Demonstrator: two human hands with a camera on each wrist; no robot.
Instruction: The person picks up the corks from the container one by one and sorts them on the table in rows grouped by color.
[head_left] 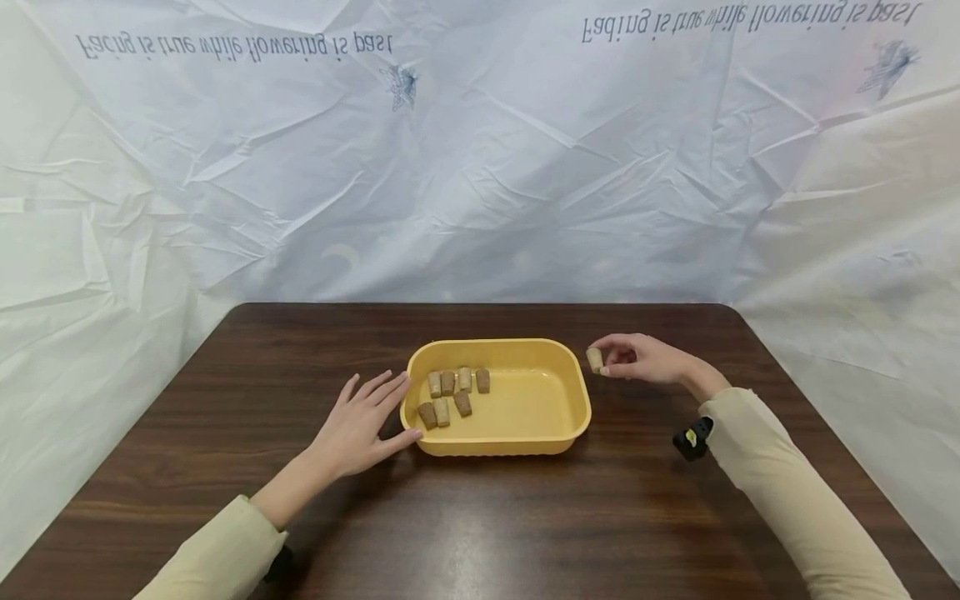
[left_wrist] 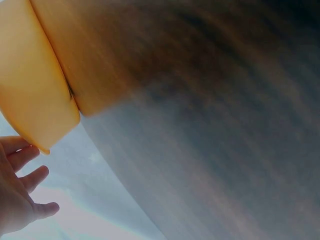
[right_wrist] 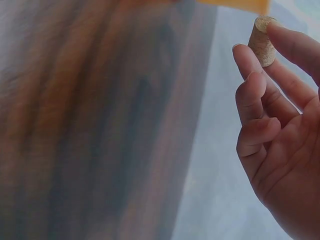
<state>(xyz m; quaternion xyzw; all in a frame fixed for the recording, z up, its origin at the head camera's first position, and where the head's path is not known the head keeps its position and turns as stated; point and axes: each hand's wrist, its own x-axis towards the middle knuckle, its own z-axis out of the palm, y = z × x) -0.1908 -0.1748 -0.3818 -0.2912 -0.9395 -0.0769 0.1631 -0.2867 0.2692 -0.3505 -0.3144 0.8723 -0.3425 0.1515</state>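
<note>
Fingers [right_wrist: 250, 62] of the right hand [head_left: 641, 358] are curled in, the thumb and fingertips pinching a pale, slightly tapered cork stopper [head_left: 595, 360]. That stopper is held up just beside the right end of a yellow plastic tray [head_left: 498, 448], outside its rim. In the right wrist view the ring and little fingers bend towards the palm, clear of the stopper.

The left hand [head_left: 358, 433] is spread wide and grips nothing; its fingertips meet the tray's left rim, with the thumb at the near left corner.

Inside the tray, seven more stoppers are gathered at the left: a far row of four, pale [head_left: 435, 384], brown [head_left: 447, 382], pale [head_left: 465, 379] and brown [head_left: 483, 381], and a nearer group of three, brown [head_left: 427, 415], pale [head_left: 442, 412] and brown [head_left: 462, 404]. The right part of the tray's floor is bare.

The tray rests on a dark wood-grain surface [head_left: 525, 525]. Cream sleeves [head_left: 802, 492] cover both forearms, and a creased white sheet [head_left: 480, 167] with upside-down lettering hangs behind.
</note>
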